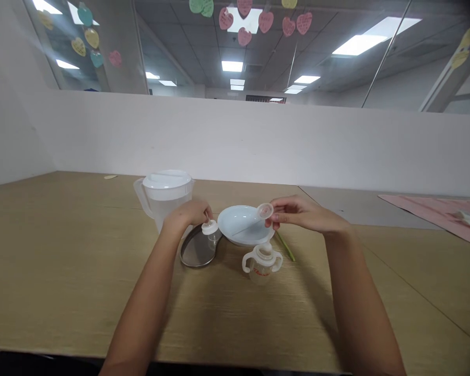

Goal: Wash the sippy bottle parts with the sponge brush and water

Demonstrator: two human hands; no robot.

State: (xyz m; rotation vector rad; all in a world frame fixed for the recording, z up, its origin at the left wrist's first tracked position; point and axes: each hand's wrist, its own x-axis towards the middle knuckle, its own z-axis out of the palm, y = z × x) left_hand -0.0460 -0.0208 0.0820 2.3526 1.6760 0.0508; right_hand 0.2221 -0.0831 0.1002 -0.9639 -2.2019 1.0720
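Note:
My left hand [194, 211] is closed with its fingertips at the top of a small clear feeding bottle [212, 240] with a white collar. That bottle is over the right side of a metal kidney-shaped tray [196, 250]; I cannot tell if it touches the tray. My right hand [293, 213] pinches a clear round cap [265, 211] above the right rim of a white bowl [229, 216]. A thin rod lies in the bowl. Below the right hand, a clear baby bottle [260, 272] with two white handles and red lettering stands upright on the table.
A lidded clear pitcher [168, 196] stands behind my left hand. A green stick [285, 247] lies right of the bowl. On the far right is a pink cloth [423, 211] with a pale item on it. A white wall [235, 141] borders the wooden table [82, 271].

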